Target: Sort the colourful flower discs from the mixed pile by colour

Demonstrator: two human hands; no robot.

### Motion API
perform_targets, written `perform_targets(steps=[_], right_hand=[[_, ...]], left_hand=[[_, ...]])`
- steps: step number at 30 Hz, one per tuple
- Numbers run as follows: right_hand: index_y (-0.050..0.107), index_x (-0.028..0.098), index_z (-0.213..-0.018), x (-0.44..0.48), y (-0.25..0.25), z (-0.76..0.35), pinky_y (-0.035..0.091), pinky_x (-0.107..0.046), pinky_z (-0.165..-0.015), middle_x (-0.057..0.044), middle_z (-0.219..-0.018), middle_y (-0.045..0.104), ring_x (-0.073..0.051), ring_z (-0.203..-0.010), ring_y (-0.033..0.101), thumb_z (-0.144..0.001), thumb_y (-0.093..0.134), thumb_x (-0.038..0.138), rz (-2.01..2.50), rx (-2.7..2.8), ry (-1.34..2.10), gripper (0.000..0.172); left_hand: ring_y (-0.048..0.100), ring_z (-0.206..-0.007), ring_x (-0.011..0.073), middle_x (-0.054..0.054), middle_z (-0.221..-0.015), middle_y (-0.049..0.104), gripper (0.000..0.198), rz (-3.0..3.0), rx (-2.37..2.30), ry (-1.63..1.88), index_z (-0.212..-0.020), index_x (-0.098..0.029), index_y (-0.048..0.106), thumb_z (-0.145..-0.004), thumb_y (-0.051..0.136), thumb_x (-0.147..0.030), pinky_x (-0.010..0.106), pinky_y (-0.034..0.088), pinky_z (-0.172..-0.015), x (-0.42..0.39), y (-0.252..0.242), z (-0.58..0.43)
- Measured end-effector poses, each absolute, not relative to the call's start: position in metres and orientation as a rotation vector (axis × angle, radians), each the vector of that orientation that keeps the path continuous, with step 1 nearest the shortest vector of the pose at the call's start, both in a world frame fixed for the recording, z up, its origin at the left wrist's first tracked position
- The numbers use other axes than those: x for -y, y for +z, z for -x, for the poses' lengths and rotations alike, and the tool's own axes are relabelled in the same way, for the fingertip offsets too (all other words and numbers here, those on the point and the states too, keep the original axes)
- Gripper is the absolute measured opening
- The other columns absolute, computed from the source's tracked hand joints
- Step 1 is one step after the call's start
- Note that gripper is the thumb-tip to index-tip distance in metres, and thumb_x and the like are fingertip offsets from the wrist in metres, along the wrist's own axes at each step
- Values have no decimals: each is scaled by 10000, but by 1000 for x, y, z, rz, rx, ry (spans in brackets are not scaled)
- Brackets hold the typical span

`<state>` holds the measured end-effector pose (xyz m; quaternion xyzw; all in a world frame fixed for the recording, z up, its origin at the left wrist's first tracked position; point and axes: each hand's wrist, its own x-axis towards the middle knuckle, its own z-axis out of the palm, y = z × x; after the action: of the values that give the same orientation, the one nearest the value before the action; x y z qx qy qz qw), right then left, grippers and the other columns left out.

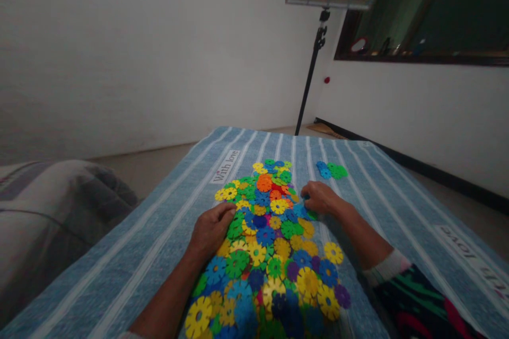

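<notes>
Dozens of notched plastic flower discs (265,235) lie heaped on striped cloth (131,254), head view; left hand (212,228) at their left edge, right hand (321,197) at their right; cannot tell whether either grip holds any. Likely light, stiff, slightly slick: pinch by rims.

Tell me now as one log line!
flower pieces: piled on striped cloth; left hand: at pile's left edge; right hand: at pile's right edge; farther blue and green pieces: apart
</notes>
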<state>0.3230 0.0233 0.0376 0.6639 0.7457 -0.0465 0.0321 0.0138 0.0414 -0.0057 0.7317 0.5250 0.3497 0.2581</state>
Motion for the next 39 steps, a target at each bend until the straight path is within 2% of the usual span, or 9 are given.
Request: perform_targets(steps=[7, 11, 18, 21, 28, 39], right_hand=[[724, 158, -976, -14, 32, -334, 396, -241, -727, -99, -973, 691, -207, -898, 615, -686, 553, 179, -2079, -2424, -216, 337], [723, 169, -981, -21, 31, -342, 399, -244, -730, -102, -1001, 686, -210, -912, 616, -705, 558, 188, -2088, -2377, -123, 322], [716, 184, -1044, -77, 55, -378, 415, -246, -788, -88, -1105, 681, -219, -1008, 604, -735, 563, 185, -2163, -2288, 14, 345], [714, 190, -1068, -109, 67, -398, 424, -233, -797, -63, -1090, 696, -206, -1006, 608, -747, 575, 193, -2237, -2230, 23, 350], [754, 170, -976, -159, 66, -418, 449, -216, -727, -62, -963, 734, -197, -908, 647, -708, 646, 193, -2293, -2130, -82, 290], [767, 178, -924, -182, 45, -414, 463, -217, -714, -74, -948, 737, -202, -886, 660, -652, 677, 198, -2239, -2063, -177, 287]], left_hand=[[677, -879, 219, -9, -886, 746, 338, -2002, -1415, 939, -834, -226, 713, -789, 482, -468, 298, 510, -794, -42, -6, -14], [682, -869, 221, -12, -881, 751, 347, -2002, -1417, 948, -843, -231, 716, -777, 490, -485, 293, 518, -785, -40, 0, -14], [692, -841, 227, -12, -860, 758, 344, -2005, -1428, 969, -815, -246, 730, -755, 511, -504, 279, 537, -745, -43, -2, -12], [696, -837, 228, -14, -873, 759, 347, -2005, -1445, 962, -822, -248, 735, -751, 518, -510, 273, 541, -740, -44, -4, -11], [697, -808, 227, -18, -851, 758, 346, -1988, -1467, 959, -830, -252, 744, -757, 526, -510, 262, 553, -698, -42, -3, -11], [700, -839, 236, -14, -894, 760, 360, -1957, -1506, 955, -823, -252, 739, -741, 532, -535, 265, 561, -709, -42, -4, -9]])
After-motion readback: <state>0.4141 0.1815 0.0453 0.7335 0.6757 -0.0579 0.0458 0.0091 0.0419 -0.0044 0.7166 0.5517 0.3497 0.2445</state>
